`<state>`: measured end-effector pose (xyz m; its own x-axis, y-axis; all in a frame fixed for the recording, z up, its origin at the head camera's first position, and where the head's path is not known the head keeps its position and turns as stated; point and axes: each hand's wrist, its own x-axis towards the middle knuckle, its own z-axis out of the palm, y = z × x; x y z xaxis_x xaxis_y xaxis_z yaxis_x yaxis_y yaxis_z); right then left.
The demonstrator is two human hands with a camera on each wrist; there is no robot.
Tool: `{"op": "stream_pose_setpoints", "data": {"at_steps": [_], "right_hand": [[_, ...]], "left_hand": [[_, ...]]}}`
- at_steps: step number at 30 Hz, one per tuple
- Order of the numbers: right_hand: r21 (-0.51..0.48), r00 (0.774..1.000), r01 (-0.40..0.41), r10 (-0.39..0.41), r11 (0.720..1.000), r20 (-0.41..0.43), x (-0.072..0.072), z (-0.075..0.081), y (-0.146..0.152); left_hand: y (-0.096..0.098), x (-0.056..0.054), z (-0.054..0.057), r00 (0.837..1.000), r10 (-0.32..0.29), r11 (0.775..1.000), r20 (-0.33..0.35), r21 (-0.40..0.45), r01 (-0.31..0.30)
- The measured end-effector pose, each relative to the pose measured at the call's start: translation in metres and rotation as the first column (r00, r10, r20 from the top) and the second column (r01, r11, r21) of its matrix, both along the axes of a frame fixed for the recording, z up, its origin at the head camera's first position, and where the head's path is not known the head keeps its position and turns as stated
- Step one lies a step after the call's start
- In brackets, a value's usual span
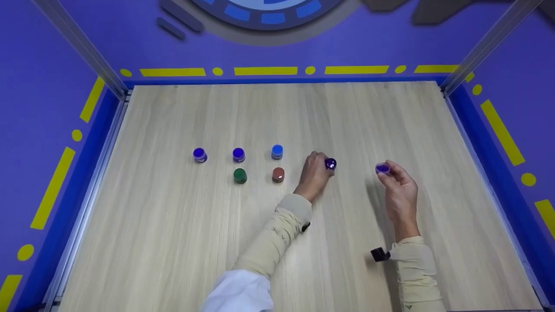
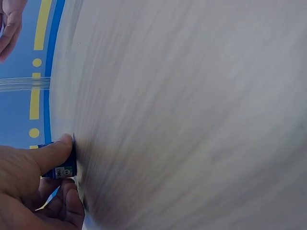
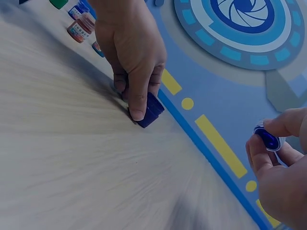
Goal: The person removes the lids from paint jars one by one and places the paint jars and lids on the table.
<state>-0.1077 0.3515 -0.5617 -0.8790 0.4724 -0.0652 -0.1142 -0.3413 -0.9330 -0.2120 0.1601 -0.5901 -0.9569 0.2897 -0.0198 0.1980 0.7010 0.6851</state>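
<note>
In the head view, my left hand (image 1: 313, 174) grips a small jar of dark purple paint (image 1: 331, 164) by its sides. The jar has no lid on, and its glossy top shows; in the left wrist view a label marks the side of this paint jar (image 2: 64, 171). Further right, my right hand (image 1: 401, 197) pinches a purple lid (image 1: 382, 169) between thumb and fingers, above the table. The hollow inside of the lid (image 3: 268, 139) shows in the right wrist view. A gap separates the two hands.
Left of my left hand, several capped paint jars stand on the wooden table (image 1: 173, 242): two purple jars (image 1: 238, 154), a blue jar (image 1: 277, 151), a green jar (image 1: 239, 176) and a reddish-brown jar (image 1: 278, 174). Blue-purple panels (image 1: 277, 56) border the table's back and sides.
</note>
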Motion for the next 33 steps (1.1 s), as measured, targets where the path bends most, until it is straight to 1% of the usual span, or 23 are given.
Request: {"op": "stream_pose_setpoints", "data": {"at_steps": [3,6,10,14,19,25,28,31,33], "right_hand": [[0.044,0.998,-0.019,0.016,0.999,0.058,-0.004,-0.003,0.002],[0.074,0.994,-0.026,0.018,0.997,0.106,-0.009,-0.005,0.004],[0.071,0.991,-0.034,0.025,0.997,0.13,-0.017,-0.01,0.005],[0.092,0.99,-0.039,0.026,0.995,0.137,-0.024,-0.015,0.006],[0.133,0.985,-0.049,0.026,0.99,0.168,-0.031,-0.018,0.007],[0.144,0.983,-0.059,0.032,0.988,0.181,-0.041,-0.02,0.003],[0.159,0.974,-0.082,0.045,0.984,0.221,-0.046,-0.022,0.003],[0.202,0.962,-0.107,0.05,0.974,0.268,-0.05,-0.023,0.004],[0.228,0.959,-0.12,0.053,0.966,0.28,-0.054,-0.024,0.005]], "left_hand": [[0.004,-0.003,-0.001,1.0,0.013,1.0,-0.005,0.013,-0.013],[0.009,-0.006,-0.001,1.0,0.015,0.999,0.004,0.035,-0.015],[0.015,-0.008,-0.002,1.0,0.028,0.999,0.014,0.041,-0.028],[0.019,-0.01,-0.001,0.999,0.047,0.999,0.021,0.019,-0.047],[0.023,-0.013,-0.001,0.999,0.05,0.999,0.016,0.002,-0.05],[0.027,-0.018,0.0,0.998,0.069,0.996,0.012,-0.066,-0.068],[0.029,-0.02,0.0,0.997,0.075,0.992,0.015,-0.101,-0.073],[0.03,-0.021,0.0,0.997,0.072,0.99,0.02,-0.124,-0.069],[0.031,-0.022,0.001,0.997,0.071,0.989,0.019,-0.133,-0.067]]}}
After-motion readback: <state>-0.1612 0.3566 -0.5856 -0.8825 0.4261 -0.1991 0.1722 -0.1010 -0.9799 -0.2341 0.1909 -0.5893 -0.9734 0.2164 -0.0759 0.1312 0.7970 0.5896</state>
